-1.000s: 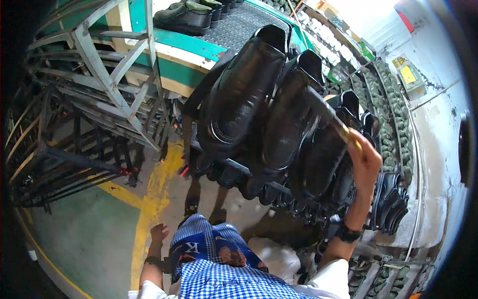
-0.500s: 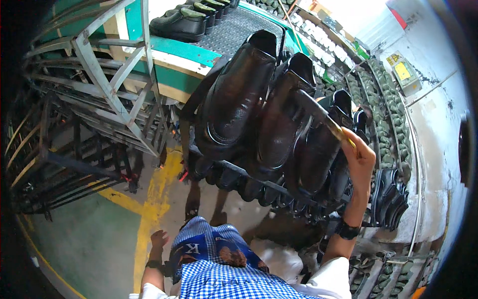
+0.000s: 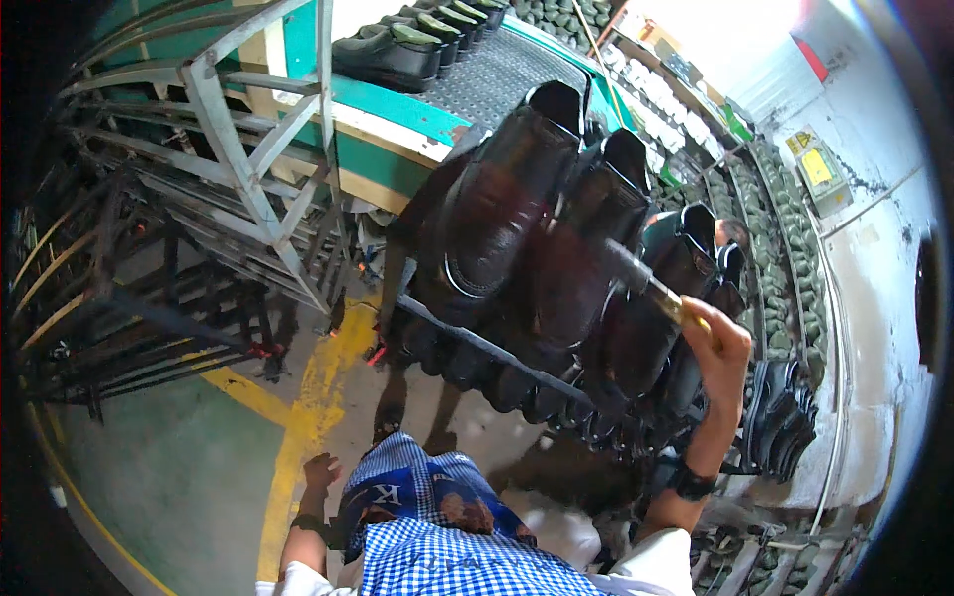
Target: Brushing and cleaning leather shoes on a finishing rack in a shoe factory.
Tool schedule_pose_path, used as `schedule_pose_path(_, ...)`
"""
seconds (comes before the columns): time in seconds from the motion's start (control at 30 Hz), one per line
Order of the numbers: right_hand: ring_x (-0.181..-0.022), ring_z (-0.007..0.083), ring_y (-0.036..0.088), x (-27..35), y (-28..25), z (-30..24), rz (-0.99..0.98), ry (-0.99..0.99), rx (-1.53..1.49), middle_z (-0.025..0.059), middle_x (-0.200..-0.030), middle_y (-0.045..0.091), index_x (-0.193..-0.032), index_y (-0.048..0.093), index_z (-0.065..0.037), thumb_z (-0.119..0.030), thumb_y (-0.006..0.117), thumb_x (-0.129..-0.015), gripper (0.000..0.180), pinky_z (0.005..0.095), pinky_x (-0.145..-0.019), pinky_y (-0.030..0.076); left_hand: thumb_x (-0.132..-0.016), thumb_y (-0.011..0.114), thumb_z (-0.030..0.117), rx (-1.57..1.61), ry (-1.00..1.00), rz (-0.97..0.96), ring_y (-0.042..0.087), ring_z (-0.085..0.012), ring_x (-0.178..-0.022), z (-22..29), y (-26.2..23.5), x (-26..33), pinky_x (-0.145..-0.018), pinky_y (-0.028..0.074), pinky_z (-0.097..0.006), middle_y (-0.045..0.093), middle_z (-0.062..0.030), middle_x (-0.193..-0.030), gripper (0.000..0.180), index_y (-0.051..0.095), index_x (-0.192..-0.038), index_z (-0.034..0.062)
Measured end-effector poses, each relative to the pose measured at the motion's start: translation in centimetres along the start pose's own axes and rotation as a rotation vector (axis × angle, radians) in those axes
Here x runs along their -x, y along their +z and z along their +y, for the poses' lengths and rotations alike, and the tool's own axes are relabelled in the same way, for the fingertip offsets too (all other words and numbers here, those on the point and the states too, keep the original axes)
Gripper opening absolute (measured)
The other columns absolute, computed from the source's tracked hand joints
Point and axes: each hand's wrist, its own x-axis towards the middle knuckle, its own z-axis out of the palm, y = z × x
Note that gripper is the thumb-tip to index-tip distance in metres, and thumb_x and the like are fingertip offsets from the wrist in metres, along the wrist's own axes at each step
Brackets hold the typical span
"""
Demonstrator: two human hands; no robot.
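Gripping the yellowish handle of a brush [image 3: 664, 297] with curled fingers, the right hand [image 3: 717, 343] holds its head at the side of a glossy dark shoe [image 3: 578, 266], second in the front row on a rack [image 3: 467, 335]; contact cannot be made out. Beside the blue checked apron [image 3: 457, 556] hangs the left hand [image 3: 320, 469], its finger spread too small to tell.

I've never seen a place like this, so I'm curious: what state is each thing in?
Right grip: closed on the brush.
Left grip: open, seemingly holding nothing.
Brush: tip by the front shoes; contact unclear.
Front shoes: glossy, toes down, side by side.
Bench shoes: upright, lined up.
Apron: worn.
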Motion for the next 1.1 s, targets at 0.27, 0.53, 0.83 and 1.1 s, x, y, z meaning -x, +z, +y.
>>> schedule_pose_path(0.27, -0.049, 0.0158, 0.044, -0.9, 5.1, -4.2, -0.247, -0.256, 0.066, 0.0057, -0.062, 0.052, -0.097, 0.063, -0.007, -0.001, 0.064, -0.071, 0.026, 0.0240, -0.046, 0.036, -0.081, 0.056, 0.018, 0.722, -0.671, 0.080, 0.063, -0.0304, -0.075, 7.5, -0.7, 0.1, -0.057, 0.054, -0.034, 0.059, -0.0170, -0.099, 0.037, 0.047, -0.111, -0.0009)
schedule_pose_path(0.53, -0.057, 0.0047, 0.046, -1.8, 6.7, -2.4, -0.154, -0.226, -0.141, 0.0039, -0.071, 0.060, -0.096, 0.064, -0.003, -0.001, 0.063, -0.074, 0.022, 0.0198, -0.050, 0.039, -0.083, 0.054, 0.018, 0.826, -0.608, 0.074, 0.063, -0.0316, -0.075, 8.7, -1.7, -0.8, -0.056, 0.054, -0.034, 0.059, -0.0190, -0.099, 0.035, 0.046, -0.111, -0.0015)
schedule_pose_path(0.83, -0.062, 0.0012, 0.046, -1.8, 6.1, -3.1, -0.238, -0.012, -0.153, -0.0012, -0.072, 0.059, -0.099, 0.063, -0.003, -0.001, 0.061, -0.078, 0.021, 0.0162, -0.053, 0.038, -0.083, 0.054, 0.016, 0.760, -0.731, 0.168, 0.063, -0.0320, -0.074, 7.7, -2.0, -0.1, -0.056, 0.054, -0.035, 0.058, -0.0196, -0.100, 0.035, 0.045, -0.111, -0.0027)
schedule_pose_path(1.1, -0.068, 0.0029, 0.051, -1.4, 5.8, -1.3, -0.253, -0.044, -0.262, 0.0016, -0.080, 0.064, -0.098, 0.063, -0.002, -0.001, 0.062, -0.077, 0.022, 0.0167, -0.058, 0.040, -0.085, 0.049, 0.018, 0.741, -0.536, 0.105, 0.062, -0.0326, -0.066, 7.0, -1.5, -0.8, -0.050, 0.052, -0.034, 0.058, -0.0195, -0.098, 0.032, 0.047, -0.109, -0.0027)
